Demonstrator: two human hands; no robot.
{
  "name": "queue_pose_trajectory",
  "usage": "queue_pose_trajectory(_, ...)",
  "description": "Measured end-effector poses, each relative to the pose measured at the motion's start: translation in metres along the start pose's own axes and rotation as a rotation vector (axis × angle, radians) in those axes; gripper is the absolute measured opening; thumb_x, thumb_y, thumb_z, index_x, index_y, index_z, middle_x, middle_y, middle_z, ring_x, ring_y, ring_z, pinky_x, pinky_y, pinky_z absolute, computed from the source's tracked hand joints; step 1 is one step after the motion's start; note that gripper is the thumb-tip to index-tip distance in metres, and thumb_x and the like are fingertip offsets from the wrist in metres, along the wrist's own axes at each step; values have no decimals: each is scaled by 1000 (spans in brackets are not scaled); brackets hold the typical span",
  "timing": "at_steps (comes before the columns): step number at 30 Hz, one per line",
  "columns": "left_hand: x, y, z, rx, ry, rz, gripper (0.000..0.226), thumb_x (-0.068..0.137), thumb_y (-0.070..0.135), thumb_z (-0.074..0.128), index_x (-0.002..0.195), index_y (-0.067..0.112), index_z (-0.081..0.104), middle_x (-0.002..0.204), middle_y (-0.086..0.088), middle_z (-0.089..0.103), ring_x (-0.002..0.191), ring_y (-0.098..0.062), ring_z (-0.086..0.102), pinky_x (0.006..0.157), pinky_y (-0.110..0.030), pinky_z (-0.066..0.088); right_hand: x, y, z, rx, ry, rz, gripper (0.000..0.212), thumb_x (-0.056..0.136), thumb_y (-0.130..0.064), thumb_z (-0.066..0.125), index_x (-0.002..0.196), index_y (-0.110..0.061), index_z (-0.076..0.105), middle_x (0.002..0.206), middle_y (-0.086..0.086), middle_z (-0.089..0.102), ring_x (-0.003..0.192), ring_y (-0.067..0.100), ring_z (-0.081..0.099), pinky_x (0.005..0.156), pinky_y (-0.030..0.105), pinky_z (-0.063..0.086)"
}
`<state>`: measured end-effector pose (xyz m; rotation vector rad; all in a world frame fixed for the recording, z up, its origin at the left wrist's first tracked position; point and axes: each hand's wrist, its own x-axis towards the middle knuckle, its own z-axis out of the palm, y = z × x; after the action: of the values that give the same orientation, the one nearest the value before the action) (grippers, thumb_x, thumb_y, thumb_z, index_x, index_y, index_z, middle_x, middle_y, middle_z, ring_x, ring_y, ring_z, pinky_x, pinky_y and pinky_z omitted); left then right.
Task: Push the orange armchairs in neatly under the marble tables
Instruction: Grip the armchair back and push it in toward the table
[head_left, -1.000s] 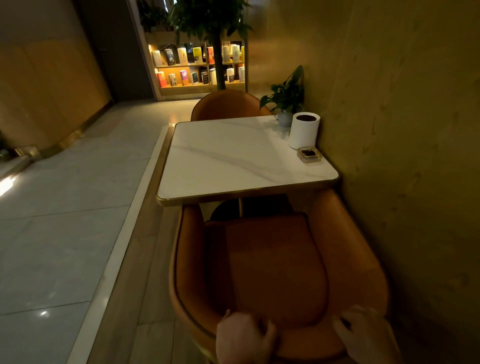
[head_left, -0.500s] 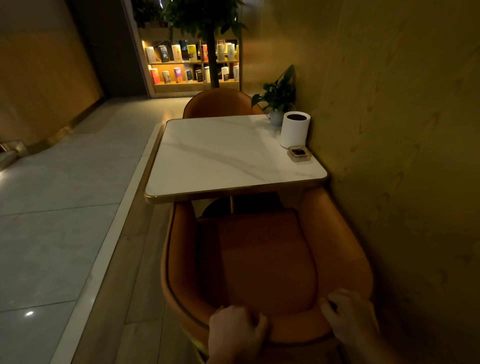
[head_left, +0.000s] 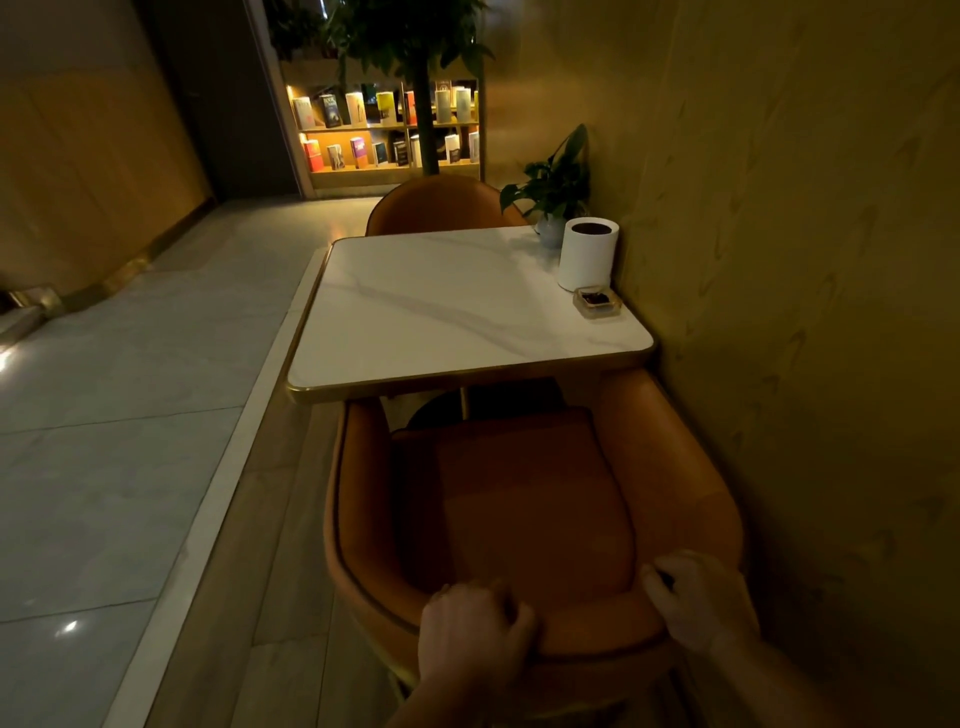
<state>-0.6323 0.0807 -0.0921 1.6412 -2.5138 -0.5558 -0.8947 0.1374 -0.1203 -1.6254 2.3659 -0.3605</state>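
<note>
orange armchair (head_left: 519, 499) sits partly under the marble table (head_left: 457, 306); left hand (head_left: 475, 634) and right hand (head_left: 698, 603) clasp its backrest

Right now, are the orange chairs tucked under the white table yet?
Nearly. Done: the far rounded orange armchair sits close against the white marble table. In hand: the left hand and right hand grip the backrest of the near orange armchair, whose arm tips are just under the table edge. Left: most of its seat shows, so it probably needs one more push.
</note>
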Motion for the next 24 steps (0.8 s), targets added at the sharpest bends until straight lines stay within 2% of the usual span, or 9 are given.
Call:
queue_pose_trajectory(2, 7, 0, 3, -10, -84, -38, 43, 89, 61, 27, 77, 28, 51, 79, 10, 56, 76, -12, 54, 105, -39, 35, 3, 2, 0, 9, -16, 2, 41, 96, -47, 44, 60, -27, 49, 73, -8, 55, 73, 10, 53, 65, 32, 40)
queue_pose_trajectory(5, 15, 1, 3, -19, -162, -89, 49, 90, 62, 25, 92, 28, 60, 90, 7, 62, 89, -14, 58, 117, -49, 22, 5, 1, -2, -16, -52, 8, 38, 94, -55, 36, 68, -35, 54, 79, -11, 57, 79, 8, 54, 74, 34, 46)
queue_pose_trajectory(8, 16, 1, 6, -19, -180, -108, 52, 88, 63, 24, 94, 28, 62, 91, 6, 63, 93, -14, 59, 119, -53, 17, 5, -1, -5, -22, -77, 8, 29, 95, -57, 35, 72, -44, 48, 84, -13, 56, 83, 8, 54, 76, 33, 45)
queue_pose_trajectory(10, 15, 1, 6, -17, -174, -104, 53, 88, 62, 23, 90, 27, 62, 90, 5, 63, 94, -15, 59, 118, -55, 16, 5, -3, -7, -18, -80, 8, 31, 97, -56, 35, 75, -41, 53, 86, -12, 55, 84, 7, 53, 77, 32, 45)
queue_pose_trajectory(12, 12, 2, 2, -4, -202, -106, 55, 90, 61, 22, 92, 26, 64, 96, 2, 64, 101, -18, 58, 118, -58, 13, 3, -6, -12, -9, -121, 3, 40, 97, -56, 32, 77, -34, 59, 88, -12, 55, 86, 6, 52, 80, 32, 45)
queue_pose_trajectory(17, 0, -7, -8, -14, -237, -60, 65, 94, 67, 16, 109, 27, 66, 111, 4, 66, 115, -16, 56, 119, -59, 3, -11, -23, -24, -79, -51, -28, 75, 79, -71, -3, 88, -35, 62, 92, -16, 60, 97, 7, 51, 89, 30, 42)
queue_pose_trajectory(19, -4, -12, -5, 7, -217, -33, 70, 93, 71, 13, 112, 29, 65, 115, 5, 65, 119, -16, 54, 119, -59, 1, -21, -35, -22, -43, -34, 16, 64, 82, -72, 3, 82, -39, 57, 87, -17, 57, 94, 6, 52, 87, 29, 44)
queue_pose_trajectory(22, -1, -13, 0, 52, -161, -26, 73, 89, 73, 9, 110, 30, 64, 111, 4, 65, 116, -18, 54, 117, -61, 3, -26, -48, -17, -70, -62, 80, 57, 94, -67, 17, 94, -37, 65, 92, -18, 57, 103, 6, 53, 104, 33, 37)
queue_pose_trajectory(24, 1, -13, 4, 82, -148, -28, 71, 89, 71, 11, 107, 30, 65, 108, 5, 66, 114, -17, 55, 117, -61, 6, -23, -48, -14, -93, -48, 108, 57, 96, -64, 18, 98, -35, 67, 98, -15, 62, 104, 7, 53, 105, 33, 35)
